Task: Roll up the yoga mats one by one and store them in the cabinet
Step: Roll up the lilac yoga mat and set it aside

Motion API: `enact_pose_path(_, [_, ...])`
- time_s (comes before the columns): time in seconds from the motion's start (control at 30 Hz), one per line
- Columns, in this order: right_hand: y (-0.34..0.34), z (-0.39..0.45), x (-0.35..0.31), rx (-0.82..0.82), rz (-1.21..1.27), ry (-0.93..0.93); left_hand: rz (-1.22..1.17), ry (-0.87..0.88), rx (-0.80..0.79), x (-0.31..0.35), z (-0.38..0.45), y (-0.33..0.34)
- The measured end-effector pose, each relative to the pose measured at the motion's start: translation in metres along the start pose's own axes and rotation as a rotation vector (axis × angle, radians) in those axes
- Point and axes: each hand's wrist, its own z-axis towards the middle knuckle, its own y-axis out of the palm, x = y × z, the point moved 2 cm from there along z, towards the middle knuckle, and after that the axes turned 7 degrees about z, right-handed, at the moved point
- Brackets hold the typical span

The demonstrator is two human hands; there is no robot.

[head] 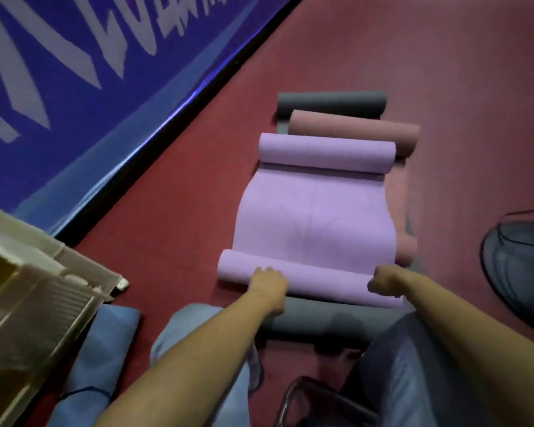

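Note:
A purple yoga mat (313, 223) lies on the red floor, its near end curled into a roll and its far end curled too. My left hand (267, 280) grips the near roll toward its left end. My right hand (384, 280) grips the same roll at its right end. Under the purple mat lies a pink mat (355, 131), its far end rolled, and beneath that a grey mat (332, 101) whose near end (318, 318) shows by my knees. The beige cabinet (37, 303) stands at the lower left.
A blue banner (84, 72) with pale lettering runs along the floor edge at the upper left. A blue rolled mat (105, 349) lies beside the cabinet. A dark round fan base (518, 260) sits at the right. A metal chair frame (293, 399) is near my legs.

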Motion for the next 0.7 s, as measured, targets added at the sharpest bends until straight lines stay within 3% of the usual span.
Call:
enact_pose_path(0.1, [0.004,0.034,0.002,-0.082,-0.036,0.018,-0.059,-0.025,-0.160,-0.013,0.045,0.026])
enact_pose_path(0.37, [0.010,0.086,-0.026,-0.080,0.103,-0.025,-0.096,-0.017,0.009,0.021,0.166,0.061])
enact_pose_path(0.47, [0.015,0.089,-0.027,-0.122,0.097,-0.044,-0.126,-0.020,-0.004,0.036,0.194,0.074])
enact_pose_path(0.7, [0.010,0.087,-0.016,-0.157,0.113,-0.039,-0.098,0.015,-0.349,0.043,0.216,0.077])
